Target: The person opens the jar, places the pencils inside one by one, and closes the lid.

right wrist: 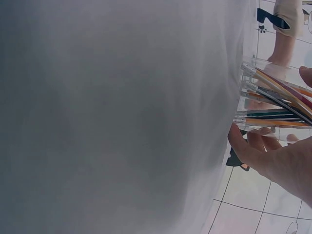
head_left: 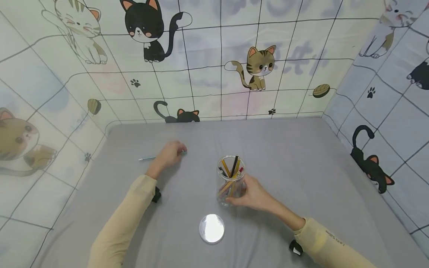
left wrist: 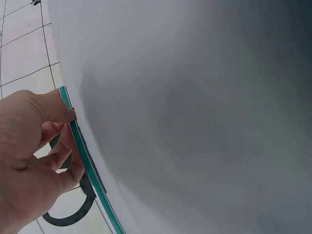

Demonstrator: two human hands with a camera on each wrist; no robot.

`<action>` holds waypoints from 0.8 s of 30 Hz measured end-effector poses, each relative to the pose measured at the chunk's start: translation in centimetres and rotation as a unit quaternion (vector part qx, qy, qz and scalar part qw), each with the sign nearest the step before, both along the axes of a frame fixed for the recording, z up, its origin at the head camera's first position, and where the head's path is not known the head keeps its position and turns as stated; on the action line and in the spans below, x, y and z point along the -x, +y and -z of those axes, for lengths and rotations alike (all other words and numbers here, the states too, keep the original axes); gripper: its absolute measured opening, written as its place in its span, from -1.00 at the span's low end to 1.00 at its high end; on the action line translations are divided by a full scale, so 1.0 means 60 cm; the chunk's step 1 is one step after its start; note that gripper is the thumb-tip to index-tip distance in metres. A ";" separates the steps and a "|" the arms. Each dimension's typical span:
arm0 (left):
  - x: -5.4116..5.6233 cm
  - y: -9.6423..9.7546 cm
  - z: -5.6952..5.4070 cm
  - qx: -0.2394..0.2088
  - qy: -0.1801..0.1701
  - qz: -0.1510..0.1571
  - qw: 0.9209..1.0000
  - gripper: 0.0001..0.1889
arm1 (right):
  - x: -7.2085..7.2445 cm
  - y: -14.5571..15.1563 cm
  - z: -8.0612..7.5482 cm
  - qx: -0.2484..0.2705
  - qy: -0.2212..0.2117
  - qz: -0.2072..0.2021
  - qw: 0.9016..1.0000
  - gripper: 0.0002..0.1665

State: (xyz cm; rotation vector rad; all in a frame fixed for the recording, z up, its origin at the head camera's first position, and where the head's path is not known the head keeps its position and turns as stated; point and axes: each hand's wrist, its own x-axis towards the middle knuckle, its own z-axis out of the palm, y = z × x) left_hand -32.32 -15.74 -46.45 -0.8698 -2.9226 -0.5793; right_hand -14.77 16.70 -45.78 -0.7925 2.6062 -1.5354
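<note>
Over the left half of the table, my left hand [head_left: 171, 153] pinches a slim teal pencil [left wrist: 87, 157] between thumb and fingers. In the head view the pencil's pale end [head_left: 146, 159] sticks out to the left of the hand. My right hand [head_left: 256, 195] grips a clear jar [head_left: 221, 188] from its right side, thumb in front. The jar stands upright, and several pencils [right wrist: 278, 92] in yellow, black and red lean inside it. In front of the jar a round clear lid [head_left: 212, 229] lies flat, bright with reflected light.
A grey cloth [head_left: 285, 149] covers the table. Cat-patterned sheeting [head_left: 204, 82] rises along its back and both sides. Black straps [head_left: 156, 194] show at the wrists.
</note>
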 end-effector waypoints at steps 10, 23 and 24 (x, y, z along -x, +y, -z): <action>-0.014 -0.004 -0.044 -0.052 -0.027 -0.014 0.998 -0.73 | 0.000 -0.002 -0.004 0.005 -0.014 0.003 1.000 -0.33; -0.031 0.010 -0.091 -0.090 -0.020 -0.001 0.996 -0.68 | -0.001 -0.003 -0.006 0.012 -0.019 -0.004 1.000 -0.36; -0.033 0.011 -0.094 -0.093 -0.019 0.002 0.995 -0.68 | -0.001 -0.003 -0.006 0.012 -0.019 -0.003 1.000 -0.36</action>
